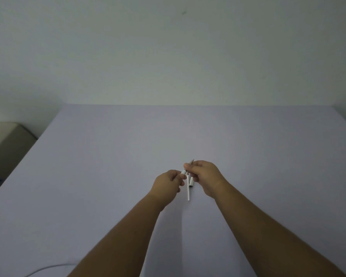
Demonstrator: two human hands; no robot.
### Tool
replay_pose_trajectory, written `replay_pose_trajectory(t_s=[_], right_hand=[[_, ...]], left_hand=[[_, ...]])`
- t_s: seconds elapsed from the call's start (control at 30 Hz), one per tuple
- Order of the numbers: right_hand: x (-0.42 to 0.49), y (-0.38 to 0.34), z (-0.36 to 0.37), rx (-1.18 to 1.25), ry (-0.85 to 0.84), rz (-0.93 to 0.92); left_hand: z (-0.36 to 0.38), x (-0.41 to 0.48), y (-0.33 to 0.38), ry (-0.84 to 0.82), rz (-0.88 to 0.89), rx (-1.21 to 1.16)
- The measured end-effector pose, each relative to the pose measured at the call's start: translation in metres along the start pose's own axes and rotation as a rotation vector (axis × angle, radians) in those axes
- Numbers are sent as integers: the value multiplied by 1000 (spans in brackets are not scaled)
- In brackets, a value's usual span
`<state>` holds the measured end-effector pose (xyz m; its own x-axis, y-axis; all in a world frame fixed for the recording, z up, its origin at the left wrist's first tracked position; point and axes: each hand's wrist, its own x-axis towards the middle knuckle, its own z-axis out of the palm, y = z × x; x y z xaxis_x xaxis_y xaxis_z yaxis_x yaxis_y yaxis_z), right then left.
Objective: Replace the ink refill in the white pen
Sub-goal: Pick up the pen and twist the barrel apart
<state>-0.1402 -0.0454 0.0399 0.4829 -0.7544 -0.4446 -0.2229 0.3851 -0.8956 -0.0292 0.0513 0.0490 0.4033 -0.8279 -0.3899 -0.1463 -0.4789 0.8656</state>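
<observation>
My left hand [168, 183] pinches a short white pen barrel piece [183, 172] at its fingertips. My right hand [205, 175] grips a thin ink refill [191, 162] whose grey tip pokes up and away past the fingers; the refill's lower end points toward the barrel piece. On the table below the hands lie a slim white tube [188, 188] pointing toward me and a short white cap piece [191, 181] with a dark end right beside it. Fingers hide where the refill and the barrel meet.
A pale lilac table [108, 166] fills the view, backed by a plain wall. A thin white cable [48, 267] curves along the table's near left edge. A beige piece of furniture [6, 144] stands beyond the left edge.
</observation>
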Motion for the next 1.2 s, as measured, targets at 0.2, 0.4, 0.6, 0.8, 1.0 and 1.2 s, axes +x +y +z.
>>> replay_pose_trajectory(t_s=[0.2, 0.4, 0.6, 0.8, 1.0, 1.2], right_hand=[[-1, -6, 1, 33, -4, 12], [-1, -11, 1, 120, -40, -26], [0, -13, 0, 46, 26, -25], [3, -16, 5, 17, 50, -9], [4, -20, 6, 110, 18, -31], [6, -20, 9, 104, 33, -35]], left_hand=[[-4, -1, 2, 29, 46, 91], [-6, 0, 4, 45, 80, 126], [-7, 2, 7, 47, 101, 156], [-10, 5, 10, 46, 121, 191], [-14, 8, 11, 51, 120, 205], [-16, 11, 10, 45, 130, 223]])
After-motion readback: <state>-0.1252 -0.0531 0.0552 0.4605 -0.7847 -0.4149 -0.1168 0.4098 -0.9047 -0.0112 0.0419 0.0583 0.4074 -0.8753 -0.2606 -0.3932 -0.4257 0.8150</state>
